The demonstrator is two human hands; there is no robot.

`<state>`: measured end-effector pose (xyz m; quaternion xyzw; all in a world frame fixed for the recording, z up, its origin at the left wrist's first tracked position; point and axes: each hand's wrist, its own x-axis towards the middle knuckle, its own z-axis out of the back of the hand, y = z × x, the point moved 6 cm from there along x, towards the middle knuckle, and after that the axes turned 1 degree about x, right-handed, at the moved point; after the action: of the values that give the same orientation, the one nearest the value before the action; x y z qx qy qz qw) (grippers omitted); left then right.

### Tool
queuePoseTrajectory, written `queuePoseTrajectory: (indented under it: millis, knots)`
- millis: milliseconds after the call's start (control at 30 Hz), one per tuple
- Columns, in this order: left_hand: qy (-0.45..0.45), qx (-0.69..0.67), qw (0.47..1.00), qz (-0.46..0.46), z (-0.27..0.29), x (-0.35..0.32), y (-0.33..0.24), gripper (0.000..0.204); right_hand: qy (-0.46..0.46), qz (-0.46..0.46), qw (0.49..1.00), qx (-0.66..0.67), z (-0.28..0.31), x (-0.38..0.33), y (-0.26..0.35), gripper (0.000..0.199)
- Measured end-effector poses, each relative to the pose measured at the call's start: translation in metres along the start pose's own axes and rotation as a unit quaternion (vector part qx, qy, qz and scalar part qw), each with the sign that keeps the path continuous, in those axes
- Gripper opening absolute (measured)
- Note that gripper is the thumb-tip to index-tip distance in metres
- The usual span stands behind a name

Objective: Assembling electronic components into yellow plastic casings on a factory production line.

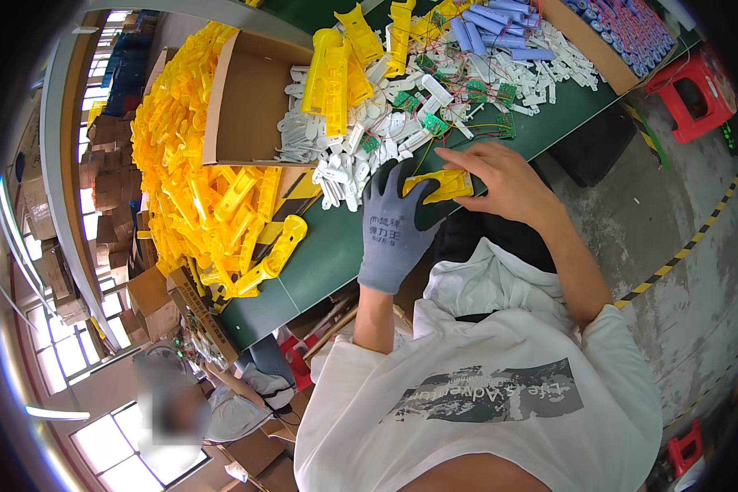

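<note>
A yellow plastic casing (453, 185) lies between my hands near the front edge of the bench. My left hand (398, 221), in a grey coated glove, holds its left end, with the thumb along it. My bare right hand (500, 182) curves round its right end, thumb at the near side and fingers at the far side; the index finger stretches out above it. Just beyond are green circuit boards (435, 125) with thin red and yellow wires. Small white plastic parts (336, 178) are heaped past my left fingertips. What sits inside the casing is too small to tell.
A large heap of yellow casings (180, 139) fills the left, beside an open cardboard box (254, 98). Purple cylindrical cells (500, 25) lie at the back, more in a carton (623, 33). A red stool (697, 94) stands right; a person (242, 410) sits lower left.
</note>
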<state>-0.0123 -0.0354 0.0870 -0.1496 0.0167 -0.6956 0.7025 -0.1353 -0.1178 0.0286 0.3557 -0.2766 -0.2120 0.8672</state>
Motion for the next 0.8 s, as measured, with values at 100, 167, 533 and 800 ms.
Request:
queuePoseTrajectory:
  millis: [100,167,533,800]
  knots:
    - [0.018,-0.045,0.999,0.01,-0.016,-0.003,0.018,0.032,0.025,-0.007,1.0,-0.017,0.002,0.002,0.0,0.068]
    - [-0.006,-0.084,0.996,0.027,-0.01,-0.006,0.025,0.026,0.038,-0.007,0.999,-0.016,0.003,0.003,0.001,0.068]
    - [-0.133,-0.125,0.983,-0.011,-0.03,-0.02,0.038,0.026,0.029,0.004,0.996,0.089,0.024,0.007,-0.011,0.042]
    - [-0.129,-0.145,0.981,-0.023,-0.032,-0.018,0.039,0.026,-0.203,-0.174,0.963,0.0,0.079,0.007,-0.031,0.012]
